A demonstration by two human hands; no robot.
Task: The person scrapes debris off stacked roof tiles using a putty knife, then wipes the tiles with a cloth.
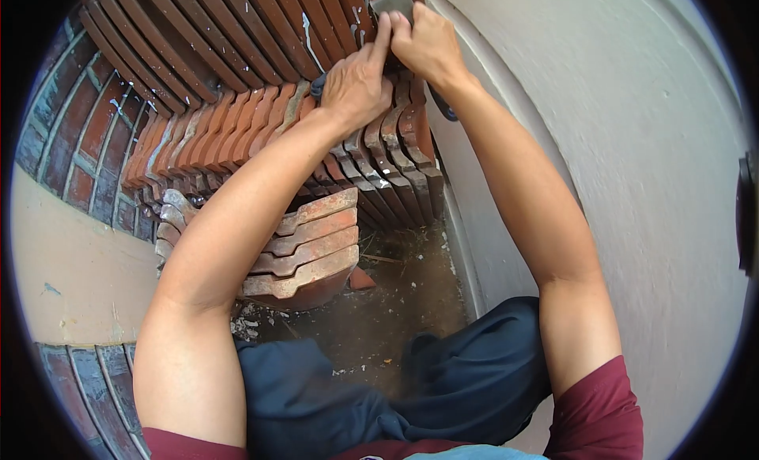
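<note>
Seemingly, the right hand (431, 45) has its grip around a flat grey plate (393, 1) by the far tiles (261, 29), left hand (356, 88) perhaps steadying it, its grip unclear

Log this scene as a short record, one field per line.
Right hand: grip closed on a flat grey piece
Left hand: index finger extended to the piece's edge; contact hard to confirm
Upper row: brown tiles, white-spattered
Row below: curved orange tiles, on edge
Front: small tile stack, beside a broken shard
Right side: pale wall
Left side: brick-patterned surface
Unclear: dark object beside the left hand
</note>
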